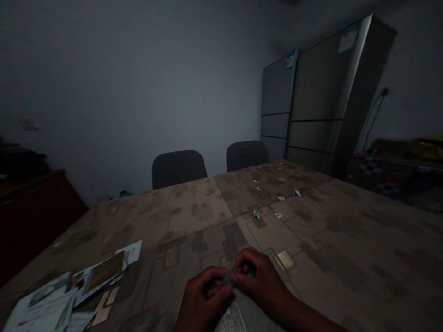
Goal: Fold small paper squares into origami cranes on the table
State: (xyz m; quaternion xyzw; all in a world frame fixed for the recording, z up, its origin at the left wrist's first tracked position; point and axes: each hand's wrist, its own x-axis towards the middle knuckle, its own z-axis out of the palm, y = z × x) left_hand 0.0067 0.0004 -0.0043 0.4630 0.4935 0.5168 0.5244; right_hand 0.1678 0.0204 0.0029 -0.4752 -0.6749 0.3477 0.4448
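My left hand (pixel 204 297) and my right hand (pixel 260 280) meet low in the middle of the view, just above the patterned tablecloth (pixel 194 286). Thumbs and fingers of both are pinched together on a small grey piece of paper (pixel 228 276), mostly hidden by the fingertips. Beyond the hands stands a small greenish folded paper (pixel 256 213). Farther back to the right is a whitish folded paper (pixel 298 193).
Loose printed papers and cards (pixel 51 302) lie in a pile at the table's left. Two dark chairs (pixel 179 168) stand behind the far edge, near the wall. Tall grey refrigerators (pixel 316 92) are at the back right, and a dark reddish cabinet (pixel 38 221) is at left.
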